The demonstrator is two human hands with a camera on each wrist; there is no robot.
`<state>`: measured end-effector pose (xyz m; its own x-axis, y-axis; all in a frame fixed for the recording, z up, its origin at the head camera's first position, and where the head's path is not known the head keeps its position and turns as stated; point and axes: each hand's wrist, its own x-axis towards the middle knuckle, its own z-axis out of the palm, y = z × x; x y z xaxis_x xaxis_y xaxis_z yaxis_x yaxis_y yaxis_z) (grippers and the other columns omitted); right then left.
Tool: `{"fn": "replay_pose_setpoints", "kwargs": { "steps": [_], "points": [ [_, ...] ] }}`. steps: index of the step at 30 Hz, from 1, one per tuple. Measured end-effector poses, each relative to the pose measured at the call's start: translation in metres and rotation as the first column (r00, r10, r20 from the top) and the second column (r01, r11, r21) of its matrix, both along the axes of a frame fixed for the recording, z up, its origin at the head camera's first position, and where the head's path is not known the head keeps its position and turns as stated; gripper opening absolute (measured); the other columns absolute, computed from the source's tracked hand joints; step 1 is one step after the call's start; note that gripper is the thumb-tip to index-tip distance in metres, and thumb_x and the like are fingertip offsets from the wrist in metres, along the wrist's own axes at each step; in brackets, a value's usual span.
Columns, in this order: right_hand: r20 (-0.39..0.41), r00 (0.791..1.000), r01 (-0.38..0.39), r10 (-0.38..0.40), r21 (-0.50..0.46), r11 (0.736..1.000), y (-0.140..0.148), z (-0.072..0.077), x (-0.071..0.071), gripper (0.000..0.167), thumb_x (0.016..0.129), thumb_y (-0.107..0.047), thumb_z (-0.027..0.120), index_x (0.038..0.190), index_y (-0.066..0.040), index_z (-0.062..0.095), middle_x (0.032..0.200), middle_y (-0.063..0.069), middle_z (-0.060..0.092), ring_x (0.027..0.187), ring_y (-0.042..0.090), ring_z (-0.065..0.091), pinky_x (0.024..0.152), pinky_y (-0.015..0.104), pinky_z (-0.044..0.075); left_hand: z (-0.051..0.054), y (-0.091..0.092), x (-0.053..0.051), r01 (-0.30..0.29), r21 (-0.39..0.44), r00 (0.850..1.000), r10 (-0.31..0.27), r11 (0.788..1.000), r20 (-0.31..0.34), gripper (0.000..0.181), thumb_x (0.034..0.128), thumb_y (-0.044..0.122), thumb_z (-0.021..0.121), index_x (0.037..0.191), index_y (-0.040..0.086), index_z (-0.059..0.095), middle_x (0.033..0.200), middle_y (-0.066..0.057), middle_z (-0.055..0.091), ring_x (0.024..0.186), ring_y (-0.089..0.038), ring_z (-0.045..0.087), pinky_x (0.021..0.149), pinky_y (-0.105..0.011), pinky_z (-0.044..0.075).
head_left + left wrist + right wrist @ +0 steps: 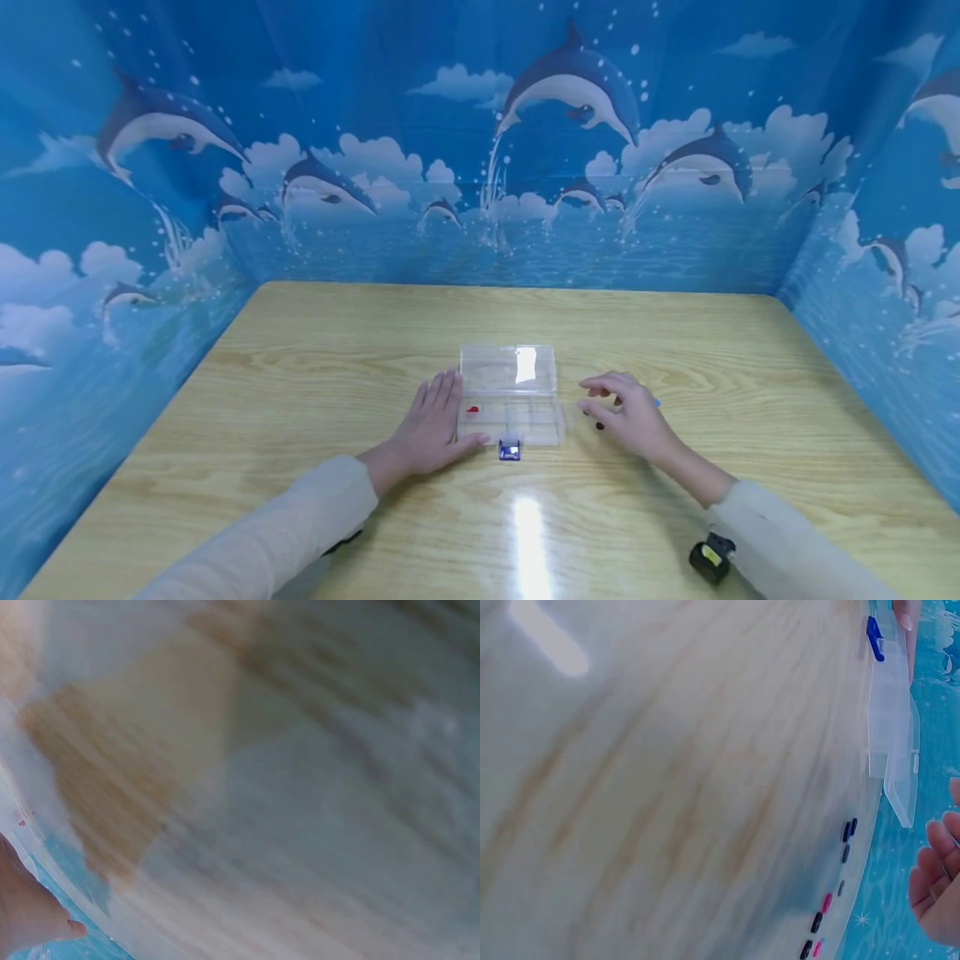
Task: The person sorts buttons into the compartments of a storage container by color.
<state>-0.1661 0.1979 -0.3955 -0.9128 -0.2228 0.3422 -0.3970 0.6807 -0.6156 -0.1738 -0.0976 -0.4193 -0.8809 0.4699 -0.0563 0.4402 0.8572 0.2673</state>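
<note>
Clear box (536, 435) sits near mid-worktop (360, 333), its long axis running left to right across the person's front, lid (487, 371) tipped back on the far side, blue clasp (509, 452) at the near edge. Left hand (433, 429) lies against the box's left end, fingers straight and pointing away from the body, thumb reaching along the near edge; it presses or rests there, grasping nothing that I can see. Right hand (628, 412) is out past the box's right end, thumb and fingers curved with a gap between the tips; no object shows in that gap, though small dark bits lie on the worktop about it. Key relation: the loose pieces (816, 922), dark and pink, make a rough row that leads off rightward from the box, and the right hand is over or just beside that row, so it is plainly the nearer hand; the box lies to its left, well within reach by my judgement. The pieces look elongated, but their true long axes on the worktop I cannot tell. One red piece (472, 409) lies inside, in a compartment at the left end, close to the left hand.
</note>
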Motion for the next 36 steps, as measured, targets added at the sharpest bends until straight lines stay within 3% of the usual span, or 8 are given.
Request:
{"fn": "replay_pose_setpoints", "kwargs": {
  "steps": [9, 19, 26, 36],
  "points": [
    [-0.019, 1.000, 0.009, -0.008, 0.028, 1.000, 0.012, -0.004, 0.001, 0.024, 0.080, -0.009, 0.071, 0.102, 0.000, 0.068, 0.089, 0.010, 0.067, 0.083, 0.020, 0.055, 0.067, 0.022, 0.044, 0.001, 0.000, 0.000, 0.005, 0.010, 1.000, -0.005, 1.000, 0.008, 0.094, 0.0898, 0.064, 0.036, 0.147, -0.003, 0.004, 0.155, -0.021, 0.001, 0.144, -0.036, 0.002, 0.117, -0.050, 0.005],
    [0.018, 1.000, 0.008, -0.009, 0.060, 0.998, 0.021, -0.013, 0.004, 0.020, 0.076, -0.002, 0.071, 0.095, 0.000, 0.070, 0.092, 0.012, 0.067, 0.086, 0.023, 0.056, 0.067, 0.023, 0.053, -0.001, -0.001, -0.001, 0.005, 0.003, 1.000, -0.005, 1.000, -0.007, 0.094, 0.0895, 0.065, 0.034, 0.147, -0.002, 0.003, 0.155, -0.020, 0.000, 0.144, -0.035, 0.002, 0.117, -0.049, 0.005],
    [0.019, 1.000, -0.003, 0.001, 0.090, 0.996, 0.025, -0.019, 0.004, 0.015, 0.075, -0.005, 0.073, 0.090, -0.003, 0.072, 0.085, 0.005, 0.066, 0.079, 0.017, 0.050, 0.063, 0.021, 0.042, -0.002, -0.001, -0.001, 0.000, 0.008, 1.000, 0.000, 1.000, 0.001, 0.094, 0.0894, 0.066, 0.034, 0.147, -0.002, 0.002, 0.155, -0.020, -0.001, 0.144, -0.034, 0.001, 0.117, -0.049, 0.004],
    [0.049, 0.999, -0.006, 0.000, 0.120, 0.993, 0.027, -0.023, 0.003, 0.011, 0.074, -0.003, 0.073, 0.085, -0.006, 0.073, 0.081, 0.002, 0.063, 0.071, 0.012, 0.043, 0.059, 0.020, 0.035, -0.003, -0.001, -0.001, -0.001, 0.010, 1.000, 0.001, 1.000, -0.004, 0.095, 0.0891, 0.066, 0.033, 0.148, -0.001, 0.002, 0.155, -0.019, -0.001, 0.144, -0.034, 0.000, 0.117, -0.049, 0.005]
  ]
}}
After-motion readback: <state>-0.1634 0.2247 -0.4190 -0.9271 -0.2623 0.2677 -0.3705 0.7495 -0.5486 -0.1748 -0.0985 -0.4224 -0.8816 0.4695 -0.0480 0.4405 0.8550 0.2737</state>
